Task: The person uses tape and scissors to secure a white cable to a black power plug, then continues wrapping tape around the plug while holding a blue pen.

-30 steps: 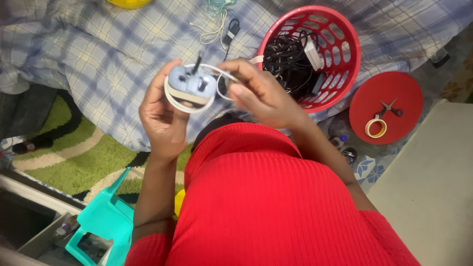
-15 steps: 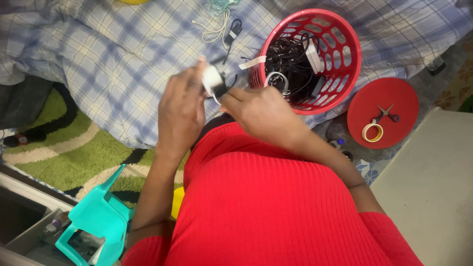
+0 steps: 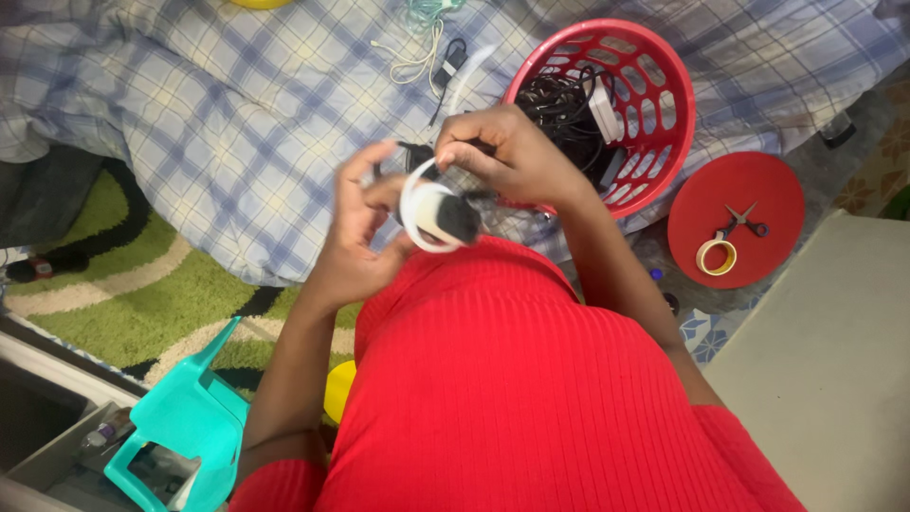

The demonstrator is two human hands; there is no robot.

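A bed covered with a blue checked sheet [image 3: 218, 114] fills the upper part of the head view, with a green and cream rug [image 3: 142, 284] on the floor below it. On the sheet's right side stands a red basket [image 3: 664, 85] holding a tangle of black cables and a white adapter; loose white and pale green cords [image 3: 422, 43] lie on the sheet to its left. A red round lid [image 3: 758, 190] rests on the floor to the right, carrying scissors [image 3: 744, 220] and a roll of tape [image 3: 717, 256]. A teal plastic chair [image 3: 185, 422] stands at lower left.

The person in a red ribbed top holds a round white reel [image 3: 428, 216] with a dark plug end at chest height, between bed and body. It looks partly wound: a white loop of cord arcs around it, and a loose length still trails up toward the sheet, so the winding seems unfinished.

The left hand [image 3: 365, 223] is raised, wrist bent, its fingers curled and spread around the reel's left edge to steady it. The right hand [image 3: 507, 152] arches over from above, its fingers pressed together, pinching the white cord just over the reel.
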